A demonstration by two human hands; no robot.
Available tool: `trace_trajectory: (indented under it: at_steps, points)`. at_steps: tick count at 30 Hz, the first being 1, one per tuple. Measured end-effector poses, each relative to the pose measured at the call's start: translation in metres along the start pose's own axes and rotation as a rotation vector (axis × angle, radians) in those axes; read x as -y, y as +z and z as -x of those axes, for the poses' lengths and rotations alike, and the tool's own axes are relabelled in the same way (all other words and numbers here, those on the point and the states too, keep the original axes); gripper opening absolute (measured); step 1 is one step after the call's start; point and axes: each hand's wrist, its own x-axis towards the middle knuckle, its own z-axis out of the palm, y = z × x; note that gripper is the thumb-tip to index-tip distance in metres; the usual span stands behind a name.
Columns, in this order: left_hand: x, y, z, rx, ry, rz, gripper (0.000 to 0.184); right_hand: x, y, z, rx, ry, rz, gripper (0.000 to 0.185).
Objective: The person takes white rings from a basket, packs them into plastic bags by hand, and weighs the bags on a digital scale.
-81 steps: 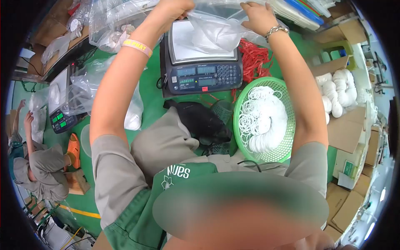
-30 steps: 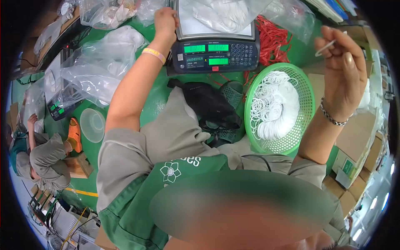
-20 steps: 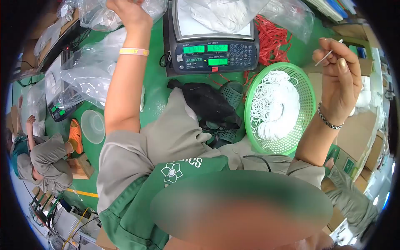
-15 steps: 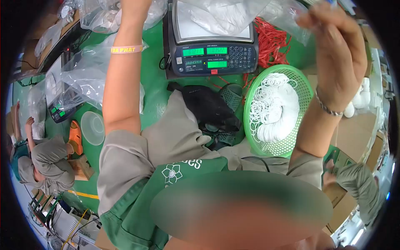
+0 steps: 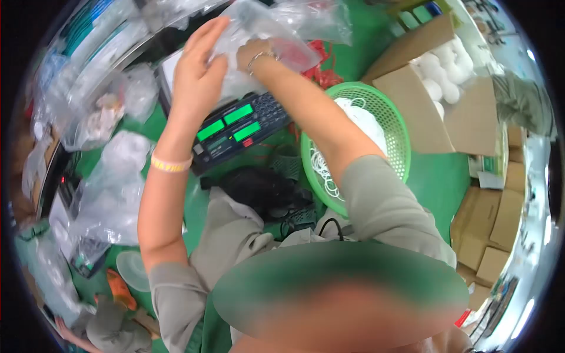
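My left hand (image 5: 201,67) is raised at the left side of a clear plastic bag (image 5: 247,23), its fingers stretched out and the thumb apart. At the bag, my right hand (image 5: 254,54) has its fingers curled in. What they hold, if anything, is hidden. The bag lies over a digital counting scale (image 5: 241,126), whose green displays are lit and which sits tilted in view. Below my right forearm stands a green perforated basket (image 5: 399,132) holding white looped cord (image 5: 365,120). Red strips (image 5: 323,73) lie behind the scale.
An open cardboard box (image 5: 406,112) with white balls (image 5: 444,70) stands to the right, near another person's sleeve (image 5: 524,100). More plastic bags (image 5: 115,188) lie at left. A person in a grey cap (image 5: 118,329) is at lower left, close to an orange shoe (image 5: 120,289).
My view has turned toward the right. My right hand has come down from the upper right to the bag over the scale. My left hand is now in view, spread beside the bag.
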Motion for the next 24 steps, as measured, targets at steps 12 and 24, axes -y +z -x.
trace_trajectory:
  at_steps: [12,24]
  points:
    - [0.014,-0.035,-0.041,-0.307,-0.132,0.175,0.047,0.006,-0.1,0.01,-0.358,-0.145,-0.491,0.022]
    - [0.009,-0.052,-0.028,-0.423,0.308,-0.454,0.033,-0.037,-0.158,0.112,-0.842,-0.53,-0.641,0.018]
